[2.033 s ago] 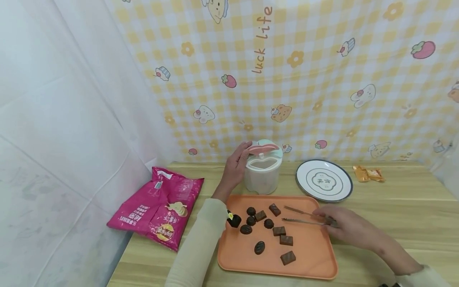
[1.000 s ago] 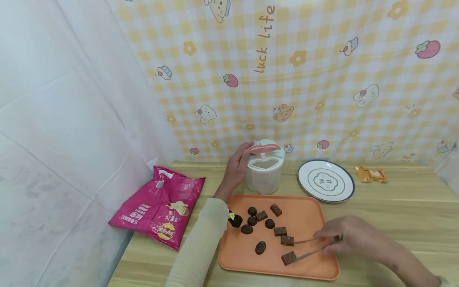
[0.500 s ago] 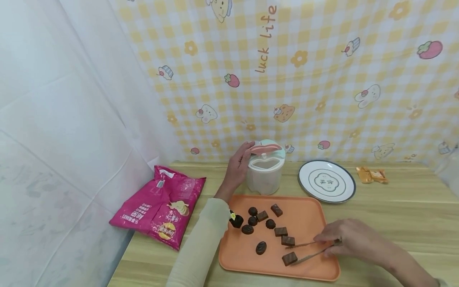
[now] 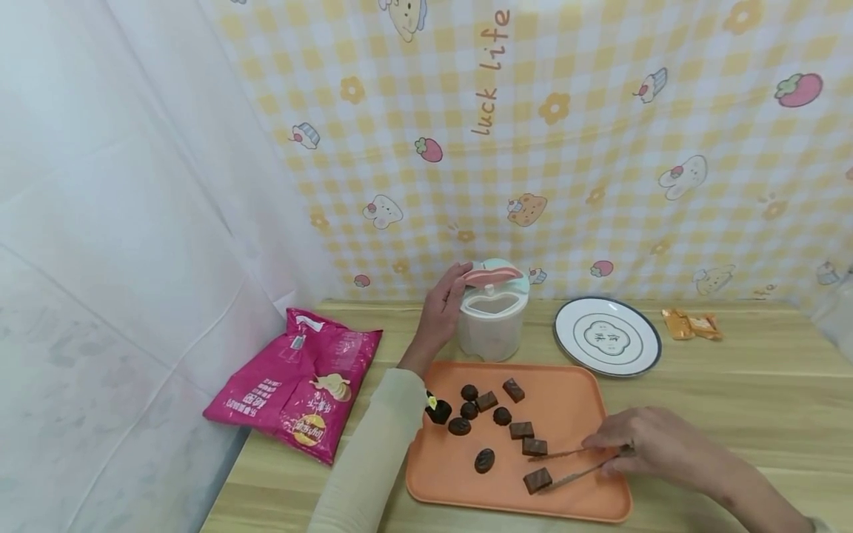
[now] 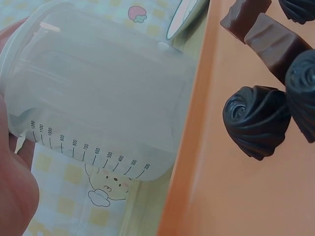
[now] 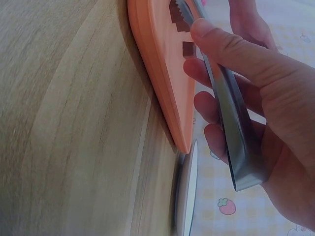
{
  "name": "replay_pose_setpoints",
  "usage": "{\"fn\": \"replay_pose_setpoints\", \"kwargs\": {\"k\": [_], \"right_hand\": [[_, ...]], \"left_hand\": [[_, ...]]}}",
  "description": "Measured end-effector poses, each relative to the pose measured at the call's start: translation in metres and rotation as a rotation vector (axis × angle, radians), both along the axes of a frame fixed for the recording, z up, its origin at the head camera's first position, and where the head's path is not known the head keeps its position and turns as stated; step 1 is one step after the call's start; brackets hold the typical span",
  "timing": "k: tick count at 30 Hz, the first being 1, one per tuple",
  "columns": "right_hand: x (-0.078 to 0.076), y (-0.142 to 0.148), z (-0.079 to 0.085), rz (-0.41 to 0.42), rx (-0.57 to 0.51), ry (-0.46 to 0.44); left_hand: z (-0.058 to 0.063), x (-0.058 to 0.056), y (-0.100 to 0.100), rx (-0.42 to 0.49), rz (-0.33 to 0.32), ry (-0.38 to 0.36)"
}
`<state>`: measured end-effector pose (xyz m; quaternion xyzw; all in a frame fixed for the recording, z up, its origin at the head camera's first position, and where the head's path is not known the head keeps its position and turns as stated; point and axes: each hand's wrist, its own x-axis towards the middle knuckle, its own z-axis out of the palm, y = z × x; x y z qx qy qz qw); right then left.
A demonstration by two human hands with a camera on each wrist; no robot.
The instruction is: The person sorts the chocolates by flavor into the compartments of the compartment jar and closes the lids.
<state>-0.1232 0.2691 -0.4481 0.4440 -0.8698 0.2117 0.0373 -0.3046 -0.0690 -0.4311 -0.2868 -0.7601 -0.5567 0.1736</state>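
My left hand [image 4: 441, 307] holds the rim of a translucent lidded container [image 4: 492, 337], fingers beside its raised pink flap [image 4: 493, 277]. The left wrist view shows measuring marks down the container's wall [image 5: 98, 88]. My right hand [image 4: 656, 448] grips metal food tongs [image 6: 231, 118], thumb on one arm and fingers on the other. Their tips stand apart over an orange tray [image 4: 573, 400], around the right end of a square chocolate [image 4: 537, 480]; whether they touch it I cannot tell. Behind it lies another square chocolate [image 4: 534, 446]. Dark swirled chocolates [image 5: 258, 123] lie farther left.
Left of the tray lies a magenta chip bag [image 4: 300, 385]. A white plate [image 4: 636, 348] with a dark rim stands behind the tray, to the right of the container. Orange wrapped sweets [image 4: 691, 325] lie beyond the plate. A checked cloth [image 4: 466, 185] hangs behind the table.
My right hand has brought the tongs from the tray's back right towards its front, with the tips now by the front square chocolate. The left hand has stayed at the container.
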Motion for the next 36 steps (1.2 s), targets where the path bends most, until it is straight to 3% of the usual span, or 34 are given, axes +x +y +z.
{"fn": "replay_pose_setpoints", "kwargs": {"k": [9, 24, 29, 36], "right_hand": [[0.0011, 0.0003, -0.0027, 0.024, -0.037, -0.053], [-0.0005, -0.0005, -0.0047, 0.081, -0.086, -0.014], [0.0009, -0.0007, -0.0051, 0.064, -0.076, 0.014], [0.0015, -0.0006, -0.0050, 0.046, -0.066, -0.012]], "left_hand": [[-0.0004, 0.0012, 0.0004, -0.012, 0.005, -0.006], [-0.0013, -0.0012, -0.0009, -0.014, -0.004, 0.017], [-0.0032, -0.0026, -0.0015, -0.007, -0.012, 0.015], [-0.0046, -0.0029, -0.0018, -0.008, -0.013, 0.014]]}}
